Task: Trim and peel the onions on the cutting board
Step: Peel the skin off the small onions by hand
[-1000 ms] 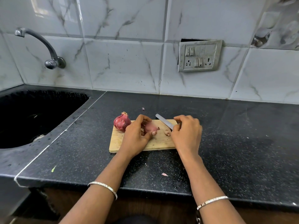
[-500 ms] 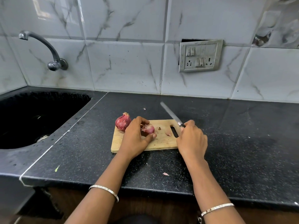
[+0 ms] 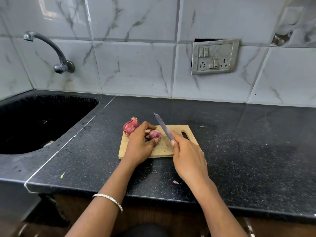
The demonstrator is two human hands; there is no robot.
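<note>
A small wooden cutting board point(image 3: 164, 147) lies on the black counter. My left hand point(image 3: 139, 146) grips a red onion point(image 3: 154, 134) on the board, thumb and fingers curled round it. A second, unpeeled red onion point(image 3: 130, 126) stands at the board's far left corner. My right hand point(image 3: 186, 156) holds a knife point(image 3: 163, 125) by its handle. The grey blade points up and away to the left, just right of the held onion and raised off the board.
A black sink point(image 3: 39, 120) is sunk into the counter at left, with a tap point(image 3: 56, 55) on the tiled wall above it. A switch plate point(image 3: 214, 56) is on the wall at right. Small onion scraps point(image 3: 175, 182) lie near the counter's front edge.
My right hand has picked the knife up off the board, drawn back, then swung left toward the held onion. My left hand has kept hold of the onion.
</note>
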